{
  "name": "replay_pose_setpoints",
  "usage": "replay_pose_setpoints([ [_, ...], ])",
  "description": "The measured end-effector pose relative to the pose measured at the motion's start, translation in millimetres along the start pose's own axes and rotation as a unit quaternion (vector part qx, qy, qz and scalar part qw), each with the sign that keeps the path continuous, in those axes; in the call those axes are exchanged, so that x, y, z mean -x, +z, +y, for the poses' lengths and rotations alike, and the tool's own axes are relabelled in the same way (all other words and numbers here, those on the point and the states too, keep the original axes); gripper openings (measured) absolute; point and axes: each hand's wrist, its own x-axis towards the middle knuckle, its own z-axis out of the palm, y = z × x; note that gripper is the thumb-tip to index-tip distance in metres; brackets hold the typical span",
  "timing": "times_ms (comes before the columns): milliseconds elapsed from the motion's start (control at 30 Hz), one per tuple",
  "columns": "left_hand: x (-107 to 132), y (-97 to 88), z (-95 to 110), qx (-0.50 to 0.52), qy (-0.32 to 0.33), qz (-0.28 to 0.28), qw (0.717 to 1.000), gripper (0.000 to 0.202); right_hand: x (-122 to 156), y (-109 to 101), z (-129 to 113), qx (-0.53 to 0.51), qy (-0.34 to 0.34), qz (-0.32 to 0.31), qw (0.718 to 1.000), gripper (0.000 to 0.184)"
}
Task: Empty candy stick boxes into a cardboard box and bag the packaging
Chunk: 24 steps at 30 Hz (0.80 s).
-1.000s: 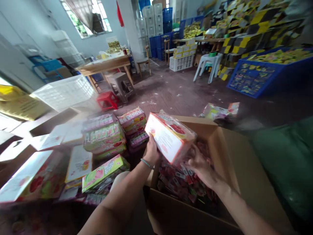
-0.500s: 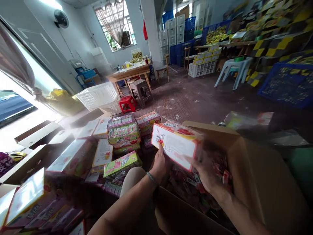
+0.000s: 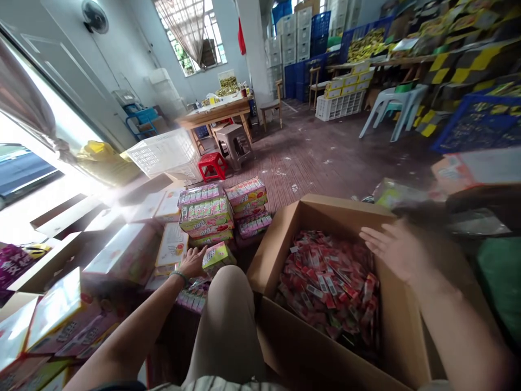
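Note:
My left hand [image 3: 193, 264] lies across the left part of a green candy box [image 3: 220, 256], its fingers stretched out and touching the top. Under and in front of that box are purple packets [image 3: 193, 296]. My right hand [image 3: 393, 250], blurred, hovers at the right wall of a large open cardboard carton [image 3: 280, 231], fingers apart and holding nothing. Inside the carton lies a heap of small red wrapped packets [image 3: 325, 288]. A white and red box [image 3: 488, 165] is at the right, beyond my right hand.
Stacked candy boxes [image 3: 207, 214] stand ahead, with more white-topped boxes [image 3: 57, 315] at the left. Beyond are a red stool [image 3: 212, 165], a grey stool [image 3: 234, 141], a wooden table [image 3: 220, 111] and a white crate [image 3: 165, 155]. A blue crate [image 3: 480, 122] stands at the right.
Both hands have let go of the white and red box they held over the carton. My left hand has moved left onto the green box; my right hand has moved right.

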Motion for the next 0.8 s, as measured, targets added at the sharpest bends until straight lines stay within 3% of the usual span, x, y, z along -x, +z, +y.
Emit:
replay_pose_setpoints([
  [133, 3, 20.2, -13, 0.015, 0.006, -0.005, 1.000, 0.088, 8, 12, 10, 0.070, 0.021, 0.009, 0.997, 0.033],
  [233, 3, 16.6, -8, 0.041, -0.009, 0.036, 0.998, 0.072, 13, 14, 15, 0.122, -0.013, 0.020, 0.992, 0.040],
  [333, 0, -4.3, 1, 0.070, -0.030, 0.085, 0.993, 0.067, 17, 18, 24, 0.155, -0.050, 0.012, 0.987, 0.053],
  [433, -2, -43.9, 20, 0.177, -0.017, 0.142, 0.974, 0.068, 25, 31, 36, 0.175, -0.063, -0.022, 0.982, 0.065],
  [533, 4, -92.6, 63, 0.345, 0.046, 0.191, 0.918, 0.078, 39, 53, 49, 0.147, -0.046, -0.101, 0.983, 0.071],
  [633, 20, -128.8, 131, 0.486, 0.154, 0.149, 0.847, 0.083, 57, 75, 59, 0.061, -0.027, -0.188, 0.980, 0.067],
  [733, 39, -137.8, 203, 0.574, 0.243, 0.034, 0.781, 0.078, 68, 86, 63, -0.045, -0.049, -0.216, 0.974, 0.056],
  [800, 47, -131.2, 241, 0.568, 0.265, 0.003, 0.779, 0.081, 68, 82, 59, -0.107, -0.064, -0.195, 0.973, 0.050],
])
